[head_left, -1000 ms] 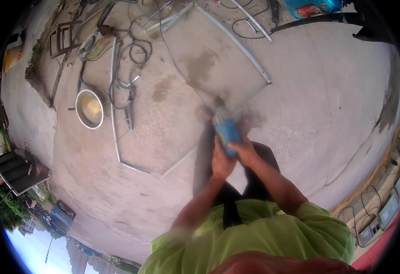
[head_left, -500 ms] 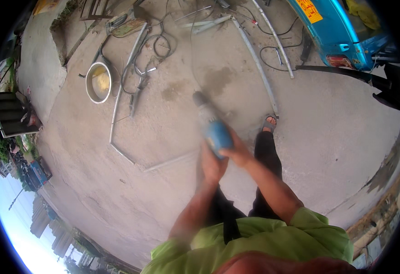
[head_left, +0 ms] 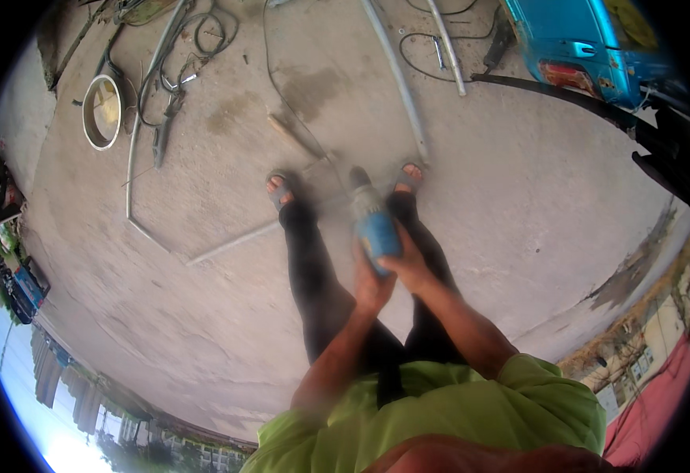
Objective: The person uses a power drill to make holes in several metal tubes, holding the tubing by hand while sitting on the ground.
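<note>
A person in a lime-green shirt [head_left: 440,406] and black trousers [head_left: 313,260] holds a blue-and-grey power tool [head_left: 376,232] over a stretch of concrete ground [head_left: 503,221]. The left hand [head_left: 373,288] has its grip closed around the back end of the tool from the left and below, while the right hand [head_left: 408,264] wraps its grip around the right side; motion blur hides the exact set of the fingers. The tool's dark nose points away from the wearer, appearing between two sandalled feet [head_left: 279,189].

At upper left, a round metal pan [head_left: 85,118] sits on the ground with its pale rim facing up. Inside is something yellowish [head_left: 107,110]; whether it is liquid or solid cannot be told. Just right of the pan, a bent metal tube [head_left: 131,177] runs beside a tangle of dark cable [head_left: 149,91] and a dark handle [head_left: 160,142].

A wooden-handled tool [head_left: 290,135] lies on the ground beyond the feet, its far end blurred, with a thin cord [head_left: 278,85] passing close by. Another metal tube [head_left: 396,71] ends near the right foot. At upper right stands a blue vehicle [head_left: 550,35] with a red lamp [head_left: 567,76]; yellow-green material [head_left: 631,25] shows within it, too near the edge to identify.
</note>
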`<state>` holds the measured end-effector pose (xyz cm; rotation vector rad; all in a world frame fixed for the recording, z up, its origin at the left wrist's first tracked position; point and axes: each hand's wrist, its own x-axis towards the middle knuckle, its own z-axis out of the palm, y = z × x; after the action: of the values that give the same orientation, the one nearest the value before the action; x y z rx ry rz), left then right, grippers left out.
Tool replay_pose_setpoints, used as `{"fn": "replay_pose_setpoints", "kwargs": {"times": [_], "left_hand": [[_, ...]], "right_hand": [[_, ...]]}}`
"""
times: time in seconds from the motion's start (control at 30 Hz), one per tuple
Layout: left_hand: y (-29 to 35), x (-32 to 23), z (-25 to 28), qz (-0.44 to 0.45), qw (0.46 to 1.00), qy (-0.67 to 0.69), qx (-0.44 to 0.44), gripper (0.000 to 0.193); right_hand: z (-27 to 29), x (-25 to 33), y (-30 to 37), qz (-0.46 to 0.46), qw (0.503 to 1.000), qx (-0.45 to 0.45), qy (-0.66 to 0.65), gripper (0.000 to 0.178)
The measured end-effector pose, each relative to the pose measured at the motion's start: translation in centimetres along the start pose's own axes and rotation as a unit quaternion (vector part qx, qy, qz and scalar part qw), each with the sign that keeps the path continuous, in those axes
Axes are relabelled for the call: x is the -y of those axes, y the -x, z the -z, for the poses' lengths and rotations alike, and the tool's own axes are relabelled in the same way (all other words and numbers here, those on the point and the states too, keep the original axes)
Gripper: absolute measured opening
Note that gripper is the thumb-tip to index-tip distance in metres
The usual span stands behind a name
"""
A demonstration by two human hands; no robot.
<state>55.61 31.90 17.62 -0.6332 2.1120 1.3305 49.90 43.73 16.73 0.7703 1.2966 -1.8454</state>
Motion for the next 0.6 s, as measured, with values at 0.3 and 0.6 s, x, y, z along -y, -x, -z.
{"fn": "replay_pose_setpoints", "kwargs": {"times": [0.3, 0.6], "left_hand": [[1.2, 2.1, -4.7, 0.097, 0.990, 0.059, 0.086, 0.104], [-1.4, 7.4, -6.7, 0.232, 0.867, 0.439, 0.047, 0.062]], "right_hand": [[3.8, -3.4, 0.2, -0.091, 0.983, -0.139, 0.078, 0.084], [4.6, -6.5, -4.6, -0.072, 0.981, -0.125, 0.127, 0.065]]}}
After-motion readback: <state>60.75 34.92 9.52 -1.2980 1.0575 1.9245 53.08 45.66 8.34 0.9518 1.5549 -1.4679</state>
